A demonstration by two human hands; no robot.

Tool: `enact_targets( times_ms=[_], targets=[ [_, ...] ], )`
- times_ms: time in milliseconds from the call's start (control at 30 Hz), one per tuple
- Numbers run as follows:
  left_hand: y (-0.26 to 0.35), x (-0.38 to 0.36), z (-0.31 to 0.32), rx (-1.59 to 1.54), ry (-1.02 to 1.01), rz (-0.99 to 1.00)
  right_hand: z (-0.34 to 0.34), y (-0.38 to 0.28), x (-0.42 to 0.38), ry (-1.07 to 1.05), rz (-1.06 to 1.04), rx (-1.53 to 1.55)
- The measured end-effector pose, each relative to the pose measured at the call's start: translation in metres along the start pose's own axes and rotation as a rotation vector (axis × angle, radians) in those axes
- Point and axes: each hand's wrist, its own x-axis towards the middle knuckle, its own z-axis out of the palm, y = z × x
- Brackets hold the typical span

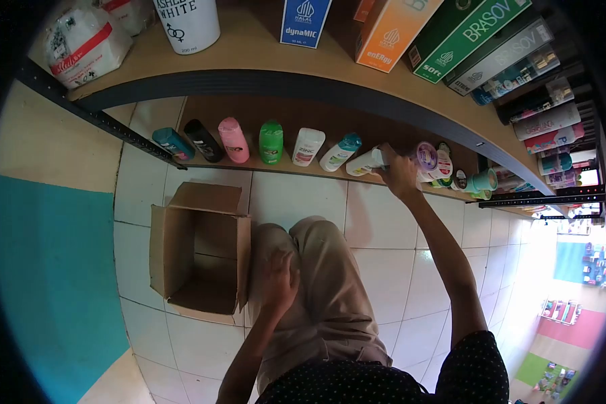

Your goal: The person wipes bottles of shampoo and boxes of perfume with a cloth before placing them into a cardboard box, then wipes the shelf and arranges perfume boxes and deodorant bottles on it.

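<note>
The right hand is gripping a white plastic bottle on the low wooden shelf, at one o'clock; its neighbours could be toppling. The left hand is resting spread on the knee beside the open cardboard box.

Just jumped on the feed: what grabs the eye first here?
The right hand grips a white bottle on the low shelf, at the end of a row of coloured bottles. An open cardboard box sits on the tiled floor, left of the knee, where the left hand rests.

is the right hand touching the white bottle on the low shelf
Touching: the head view shows the right hand closed around one end of the white bottle.
</note>
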Motion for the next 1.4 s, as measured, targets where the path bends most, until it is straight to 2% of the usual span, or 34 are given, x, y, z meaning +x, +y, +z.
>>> enact_targets(
  times_ms=[67,167,267,333,367,433,467,633,767,833,1100,1167,1267,1367,1400],
  targets=[
    [0.021,0.034,-0.023,-0.137,0.035,0.068,0.002,-0.004,0.005,-0.078,0.033,-0.035],
    [0.047,0.11,-0.057,-0.075,0.184,0.359,0.014,0.0,0.015,-0.143,0.066,-0.109],
    [0.067,0.186,-0.074,0.034,0.266,0.542,0.013,0.0,0.021,-0.131,0.084,-0.073],
    [0.073,0.228,-0.071,0.107,0.111,0.576,0.014,0.006,0.025,-0.149,0.077,-0.063],
    [0.078,0.243,-0.069,0.101,0.111,0.572,0.015,0.009,0.026,-0.164,0.067,-0.053],
    [0.088,0.268,-0.061,0.249,-0.166,0.511,0.015,0.01,0.029,-0.169,0.066,-0.064],
    [0.089,0.277,-0.056,0.243,-0.164,0.507,0.016,0.01,0.03,-0.168,0.068,-0.07],
    [0.087,0.295,-0.037,0.259,-0.401,0.428,0.019,0.013,0.032,-0.157,0.058,-0.079],
    [0.079,0.294,-0.039,0.243,-0.369,0.453,0.02,0.013,0.033,-0.182,0.109,-0.019],
    [0.084,0.293,-0.047,0.307,-0.423,0.392,0.022,0.013,0.031,-0.154,0.075,-0.004],
    [0.09,0.294,-0.039,0.361,-0.382,0.403,0.02,0.009,0.032,-0.171,0.055,-0.072],
    [0.089,0.294,-0.04,0.395,-0.362,0.404,0.016,0.007,0.033,-0.25,0.075,-0.085],
    [0.085,0.289,-0.043,0.301,-0.347,0.398,0.014,0.012,0.034,-0.242,0.035,-0.096],
    [0.082,0.282,-0.042,0.413,-0.265,0.454,-0.005,0.0,0.033,-0.259,0.088,-0.034],
    [0.082,0.277,-0.042,0.447,-0.158,0.469,-0.007,-0.001,0.032,-0.248,0.084,-0.034]
  ],
)
